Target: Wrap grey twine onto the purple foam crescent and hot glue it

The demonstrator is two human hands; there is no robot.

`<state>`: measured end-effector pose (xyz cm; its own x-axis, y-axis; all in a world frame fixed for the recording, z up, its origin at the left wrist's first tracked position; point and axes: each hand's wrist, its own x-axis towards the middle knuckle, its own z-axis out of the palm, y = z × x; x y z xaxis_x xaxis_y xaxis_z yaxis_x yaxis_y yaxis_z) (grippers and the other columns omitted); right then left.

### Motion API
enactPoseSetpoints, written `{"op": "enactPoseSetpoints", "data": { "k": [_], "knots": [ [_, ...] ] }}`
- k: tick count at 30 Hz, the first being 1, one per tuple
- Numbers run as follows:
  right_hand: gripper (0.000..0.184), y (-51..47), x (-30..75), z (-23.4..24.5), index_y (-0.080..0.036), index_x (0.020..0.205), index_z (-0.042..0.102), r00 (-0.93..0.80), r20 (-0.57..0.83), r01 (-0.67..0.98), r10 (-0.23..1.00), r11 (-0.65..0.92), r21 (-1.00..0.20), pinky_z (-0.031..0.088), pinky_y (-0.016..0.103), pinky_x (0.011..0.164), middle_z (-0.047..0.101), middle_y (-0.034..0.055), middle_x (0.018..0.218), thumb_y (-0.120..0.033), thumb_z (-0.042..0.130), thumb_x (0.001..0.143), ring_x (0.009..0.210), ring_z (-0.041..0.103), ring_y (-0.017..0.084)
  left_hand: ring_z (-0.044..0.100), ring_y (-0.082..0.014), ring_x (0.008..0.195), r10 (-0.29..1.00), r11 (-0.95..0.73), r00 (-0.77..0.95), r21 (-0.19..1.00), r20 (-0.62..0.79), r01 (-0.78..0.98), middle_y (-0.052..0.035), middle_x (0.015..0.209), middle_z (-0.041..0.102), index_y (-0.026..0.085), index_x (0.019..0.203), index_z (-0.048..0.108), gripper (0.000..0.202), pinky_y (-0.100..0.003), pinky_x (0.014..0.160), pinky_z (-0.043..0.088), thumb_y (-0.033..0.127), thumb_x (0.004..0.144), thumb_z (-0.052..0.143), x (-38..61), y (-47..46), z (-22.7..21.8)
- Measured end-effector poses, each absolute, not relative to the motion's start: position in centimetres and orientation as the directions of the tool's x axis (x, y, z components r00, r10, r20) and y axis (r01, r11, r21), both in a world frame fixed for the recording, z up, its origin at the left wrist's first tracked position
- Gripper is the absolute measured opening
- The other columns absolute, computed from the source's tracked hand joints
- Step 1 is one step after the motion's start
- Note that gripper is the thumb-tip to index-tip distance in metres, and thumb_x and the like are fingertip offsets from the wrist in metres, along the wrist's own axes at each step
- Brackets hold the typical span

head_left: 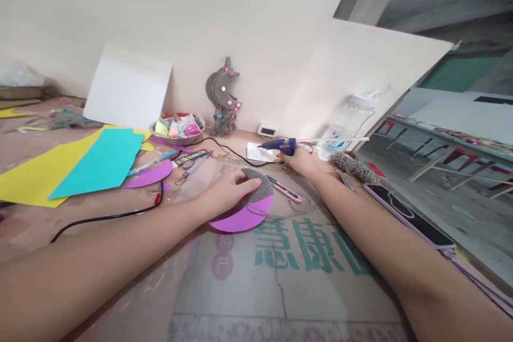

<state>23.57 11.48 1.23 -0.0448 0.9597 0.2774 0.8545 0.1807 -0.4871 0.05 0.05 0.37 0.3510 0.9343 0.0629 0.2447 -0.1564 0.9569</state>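
In the middle of the table, my left hand (230,189) is closed on a round purple paper disc (244,219). Grey yarn (261,186) covers the disc's upper part, and a thin strand trails away from it. Farther back, my right hand (301,160) is wrapped round a blue hot glue gun (285,145), whose nozzle points left over a small white pad (259,153). A white glue stick (332,139) sticks out of the gun's rear. Between the hands lies a pink utility knife (286,191). My right palm hides much of the gun's handle.
Yellow (32,173) and turquoise sheets (100,163) lie left, near a bowl of coloured clay (180,133). A yarn-wrapped moon ornament (226,91) stands against the white wall. At right are a plastic bottle (344,123), a grey yarn bundle (352,166) and a phone (409,214).
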Motion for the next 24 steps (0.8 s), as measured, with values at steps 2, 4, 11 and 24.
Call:
{"op": "enactPoseSetpoints", "data": {
  "k": [2,4,11,24],
  "knots": [
    [0.014,11.5,23.6,1.5,-0.016,0.083,0.066,-0.026,0.273,0.845,0.962,0.167,-0.508,0.047,0.028,0.063,0.071,0.0081,0.074,-0.026,0.062,0.075,0.075,0.066,0.023,0.046,-0.0099,0.05,0.938,-0.14,0.344,0.96,0.05,0.244,0.0033,0.054,0.051,0.017,0.059,0.049,0.037,-0.023,0.05,0.034,0.048,0.079,0.054,0.1,0.0,0.5],
    [0.014,11.5,23.6,2.0,-0.015,0.084,0.066,-0.022,0.264,0.831,0.964,0.165,-0.532,0.048,0.026,0.061,0.072,0.0086,0.08,-0.024,0.059,0.076,0.074,0.066,0.02,0.044,-0.0089,0.047,0.941,-0.117,0.338,0.962,0.028,0.246,0.0037,0.052,0.05,0.017,0.059,0.048,0.037,-0.022,0.047,0.032,0.047,0.079,0.055,0.1,-0.1,0.6],
    [0.026,8.3,23.8,3.7,-0.016,0.098,0.065,-0.095,0.239,0.739,0.966,0.229,-0.634,0.051,0.022,0.063,0.072,0.0091,0.097,-0.034,0.052,0.084,0.079,0.067,0.016,0.043,-0.0072,0.046,0.96,-0.074,0.276,0.991,0.041,0.11,0.0041,0.054,0.05,0.016,0.065,0.051,0.031,-0.02,0.044,0.03,0.042,0.081,0.058,0.2,-0.2,0.5],
    [0.032,-4.1,24.0,2.4,-0.023,0.078,0.067,-0.169,0.257,0.669,0.952,0.302,-0.679,0.049,0.036,0.08,0.069,0.0034,0.084,-0.053,0.055,0.081,0.084,0.064,0.023,0.042,-0.0084,0.048,0.963,-0.255,0.135,0.946,0.231,0.199,0.0045,0.051,0.047,0.018,0.06,0.048,0.028,-0.021,0.051,0.034,0.031,0.084,0.054,0.1,-0.7,1.4]
  ]
}}
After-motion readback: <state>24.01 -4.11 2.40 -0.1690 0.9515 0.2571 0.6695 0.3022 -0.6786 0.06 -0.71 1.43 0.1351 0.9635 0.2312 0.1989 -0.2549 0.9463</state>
